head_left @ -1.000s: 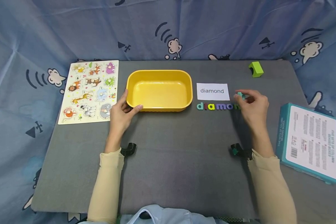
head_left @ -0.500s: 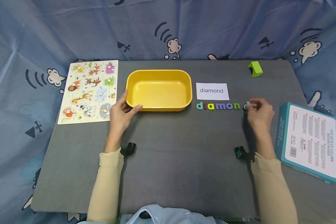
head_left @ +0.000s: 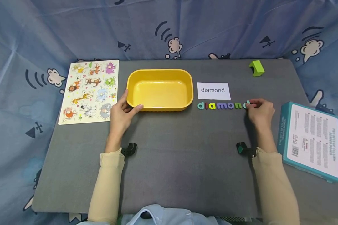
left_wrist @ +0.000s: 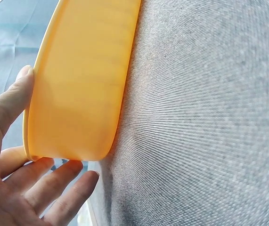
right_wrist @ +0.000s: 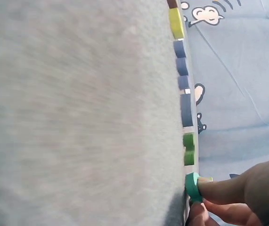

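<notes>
My right hand (head_left: 261, 113) pinches a teal letter d (head_left: 245, 105) at the right end of a row of colourful letters. In the right wrist view the teal letter (right_wrist: 192, 187) is low at the table surface, just beyond a green letter (right_wrist: 189, 149). Left of it the row reads "diamon", with a purple m (head_left: 222, 106) in the middle. A white card (head_left: 213, 96) printed "diamond" lies above the row. With thumb on the rim and fingers against the end wall, my left hand (head_left: 121, 115) holds the near left corner of a yellow tray (left_wrist: 77, 84).
An animal puzzle board (head_left: 83, 89) lies at the left, near the tray. A green arch block (head_left: 258, 68) stands at the back right. On the right edge lies a teal and white box (head_left: 312, 140). Patterned blue cloth (head_left: 169, 28) surrounds the grey table (head_left: 180, 156).
My right hand moved right with the teal d, uncovering the n, then shifted slightly left, bringing the d down beside the n. My left hand stayed on the tray.
</notes>
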The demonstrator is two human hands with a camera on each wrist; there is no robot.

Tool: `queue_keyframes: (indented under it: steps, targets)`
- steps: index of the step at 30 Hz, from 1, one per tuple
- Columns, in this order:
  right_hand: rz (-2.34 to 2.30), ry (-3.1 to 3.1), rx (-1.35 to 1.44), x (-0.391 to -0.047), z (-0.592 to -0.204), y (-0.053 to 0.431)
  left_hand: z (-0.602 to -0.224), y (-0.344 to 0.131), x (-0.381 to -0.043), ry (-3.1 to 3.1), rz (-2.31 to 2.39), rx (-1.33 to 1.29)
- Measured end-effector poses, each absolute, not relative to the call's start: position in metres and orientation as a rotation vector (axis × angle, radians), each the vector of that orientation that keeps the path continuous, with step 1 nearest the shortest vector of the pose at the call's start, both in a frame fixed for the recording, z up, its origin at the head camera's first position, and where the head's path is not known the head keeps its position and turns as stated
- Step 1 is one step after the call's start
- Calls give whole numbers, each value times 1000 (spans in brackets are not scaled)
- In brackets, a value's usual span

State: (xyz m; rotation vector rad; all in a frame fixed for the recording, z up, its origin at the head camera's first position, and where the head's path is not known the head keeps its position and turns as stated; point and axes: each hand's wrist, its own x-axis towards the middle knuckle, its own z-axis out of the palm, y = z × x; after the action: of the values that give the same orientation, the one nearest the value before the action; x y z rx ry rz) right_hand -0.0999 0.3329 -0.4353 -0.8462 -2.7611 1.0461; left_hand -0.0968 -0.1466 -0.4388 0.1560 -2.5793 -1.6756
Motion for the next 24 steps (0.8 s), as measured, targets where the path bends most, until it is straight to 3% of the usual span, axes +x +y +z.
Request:
queue_keyframes:
  steps: [24]
  targets:
    - [1051, -2813, -913, -108, -436, 329, -437, -146, -97, -2593, -1669, 170]
